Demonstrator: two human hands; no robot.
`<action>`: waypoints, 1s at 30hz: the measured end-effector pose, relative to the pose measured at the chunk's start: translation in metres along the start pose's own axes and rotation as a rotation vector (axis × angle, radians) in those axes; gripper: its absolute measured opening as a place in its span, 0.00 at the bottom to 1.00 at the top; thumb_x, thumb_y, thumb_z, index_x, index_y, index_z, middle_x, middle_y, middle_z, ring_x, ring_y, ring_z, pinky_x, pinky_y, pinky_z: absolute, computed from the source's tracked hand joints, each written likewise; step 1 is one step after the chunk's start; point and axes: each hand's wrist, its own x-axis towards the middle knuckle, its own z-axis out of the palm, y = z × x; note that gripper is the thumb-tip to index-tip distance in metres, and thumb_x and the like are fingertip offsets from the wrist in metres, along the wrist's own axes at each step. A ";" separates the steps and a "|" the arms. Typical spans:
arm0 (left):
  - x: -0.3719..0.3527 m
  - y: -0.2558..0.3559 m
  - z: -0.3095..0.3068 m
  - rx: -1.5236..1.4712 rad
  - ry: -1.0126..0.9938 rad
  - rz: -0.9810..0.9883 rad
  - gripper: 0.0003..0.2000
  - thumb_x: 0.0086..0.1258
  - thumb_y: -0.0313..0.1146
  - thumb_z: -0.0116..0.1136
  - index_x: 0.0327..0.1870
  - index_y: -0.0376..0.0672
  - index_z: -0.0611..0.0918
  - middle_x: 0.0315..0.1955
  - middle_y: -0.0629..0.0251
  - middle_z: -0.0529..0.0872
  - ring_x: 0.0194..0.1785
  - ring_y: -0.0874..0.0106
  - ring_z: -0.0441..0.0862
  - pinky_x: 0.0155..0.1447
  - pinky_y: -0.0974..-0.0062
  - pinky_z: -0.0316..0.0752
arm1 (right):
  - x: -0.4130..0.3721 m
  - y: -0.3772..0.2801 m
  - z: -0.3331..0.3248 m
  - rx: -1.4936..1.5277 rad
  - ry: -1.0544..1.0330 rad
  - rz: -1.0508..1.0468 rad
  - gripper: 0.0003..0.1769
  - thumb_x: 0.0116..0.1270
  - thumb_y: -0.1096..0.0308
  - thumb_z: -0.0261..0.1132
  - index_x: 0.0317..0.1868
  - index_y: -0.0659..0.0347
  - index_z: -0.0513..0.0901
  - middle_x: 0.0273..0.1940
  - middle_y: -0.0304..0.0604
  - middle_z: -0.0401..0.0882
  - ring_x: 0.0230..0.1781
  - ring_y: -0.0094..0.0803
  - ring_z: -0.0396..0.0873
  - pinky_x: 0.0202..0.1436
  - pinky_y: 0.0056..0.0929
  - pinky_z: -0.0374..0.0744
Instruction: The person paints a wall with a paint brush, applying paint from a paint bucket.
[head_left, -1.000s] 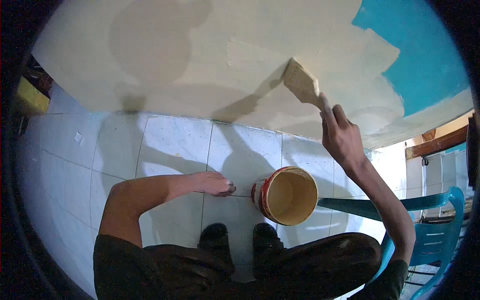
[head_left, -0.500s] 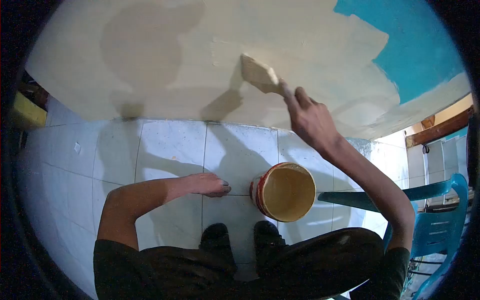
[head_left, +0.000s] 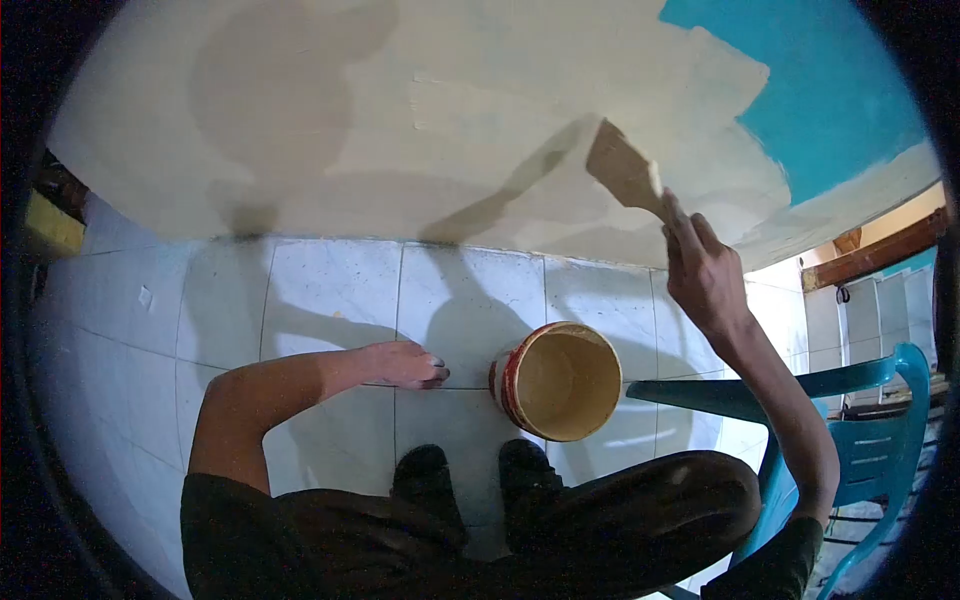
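My right hand (head_left: 708, 280) is wrapped round the handle of a wide flat brush (head_left: 625, 168), coated in beige paint. The bristle end points up and left at the wall (head_left: 480, 110), which is mostly beige with a teal part at the upper right. A paint bucket (head_left: 567, 382), beige inside with red and white on its outside, stands on the floor below. To the left of the bucket, my left hand (head_left: 402, 365) hangs over the tiles with its fingers curled; whether anything is inside them is hidden.
A teal plastic chair (head_left: 875, 455) stands at the right, close to my right arm. White tiles (head_left: 330, 285) cover the floor up to the wall. My dark shoes (head_left: 425, 470) are below the bucket. A yellow object (head_left: 52, 225) lies at the far left.
My right hand has moved to the right with the brush, which is now nearer the teal part of the wall. My left hand has barely moved.
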 end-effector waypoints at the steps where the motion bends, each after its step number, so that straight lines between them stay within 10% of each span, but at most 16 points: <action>1: -0.001 0.001 -0.003 -0.002 -0.010 0.003 0.12 0.73 0.39 0.48 0.44 0.39 0.76 0.39 0.51 0.81 0.45 0.51 0.82 0.49 0.53 0.78 | 0.005 -0.006 0.001 0.023 0.014 -0.009 0.30 0.71 0.71 0.57 0.72 0.59 0.61 0.34 0.51 0.74 0.21 0.46 0.77 0.21 0.44 0.78; 30: 0.005 -0.012 0.022 -0.010 -0.025 0.003 0.11 0.66 0.34 0.52 0.45 0.39 0.74 0.37 0.51 0.79 0.44 0.50 0.82 0.47 0.52 0.78 | -0.013 0.019 0.018 0.056 0.055 0.095 0.30 0.71 0.71 0.57 0.72 0.52 0.62 0.33 0.50 0.76 0.22 0.50 0.78 0.22 0.45 0.78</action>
